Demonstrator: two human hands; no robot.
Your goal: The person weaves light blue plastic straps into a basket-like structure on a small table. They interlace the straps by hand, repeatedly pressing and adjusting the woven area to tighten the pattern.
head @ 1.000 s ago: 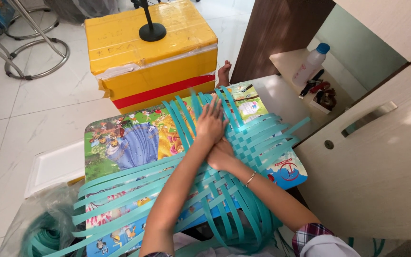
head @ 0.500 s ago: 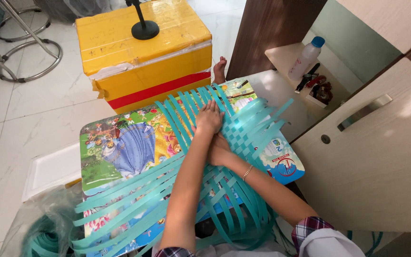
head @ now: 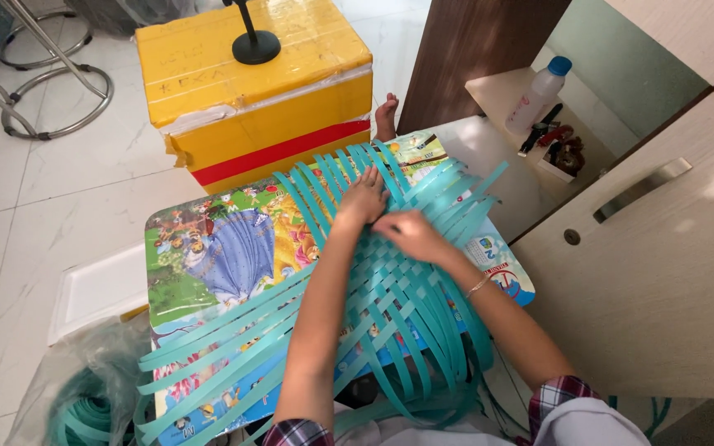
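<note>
Both forearms extend forward over the woven strips (head: 390, 281), which lie on the tabletop (head: 208, 248). The left hand (head: 363, 198) presses flat on the strips, fingers spread. The right hand (head: 411, 234) rests just beside it, fingers curled, pinching one strip.

looking like someone's home, white tiled floor (head: 59, 190) showing, wooden cabinet door (head: 663, 272) standing alongside, kids' cartoon-print low table (head: 208, 256) sitting there, yellow foam box (head: 266, 91) resting behind it

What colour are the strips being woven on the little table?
Teal green strips, plain and unpatterned, under both hands; seen best in the head view.
</note>
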